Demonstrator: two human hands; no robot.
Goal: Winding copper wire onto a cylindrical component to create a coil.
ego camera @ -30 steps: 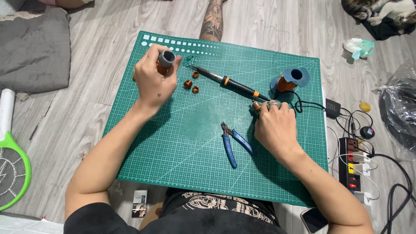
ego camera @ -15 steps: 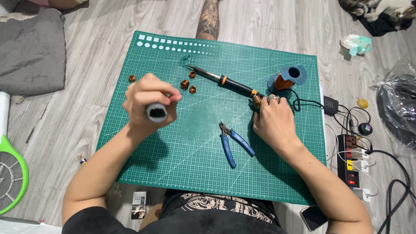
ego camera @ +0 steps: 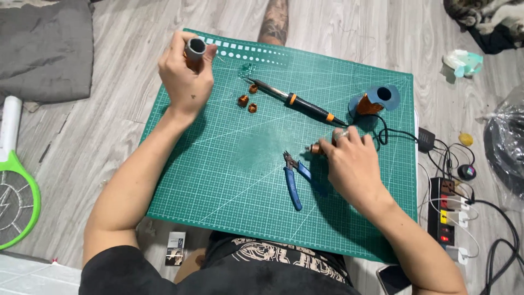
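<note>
My left hand [ego camera: 185, 76] is closed around a grey tube spool wound with copper wire [ego camera: 194, 50], held upright over the far left corner of the green cutting mat [ego camera: 229, 164]. My right hand [ego camera: 349, 164] rests on the mat at the right and pinches a small copper coil [ego camera: 315, 148] between its fingertips. Blue-handled cutters [ego camera: 293, 180] lie just left of that hand. A soldering iron [ego camera: 297, 101] lies across the far middle of the mat, with three small copper coils [ego camera: 246, 98] beside its tip.
A blue spool of copper wire [ego camera: 376, 99] stands at the mat's far right. A power strip [ego camera: 448, 216] with plugged cables lies right of the mat. A green racket-shaped swatter [ego camera: 16, 196] and a grey cushion [ego camera: 46, 49] lie to the left; a tattooed leg [ego camera: 274, 21] beyond the mat.
My left hand has carried the grey spool from near the mat's middle-left back up to its far left corner. My right hand has barely moved, still pinching the small coil.
</note>
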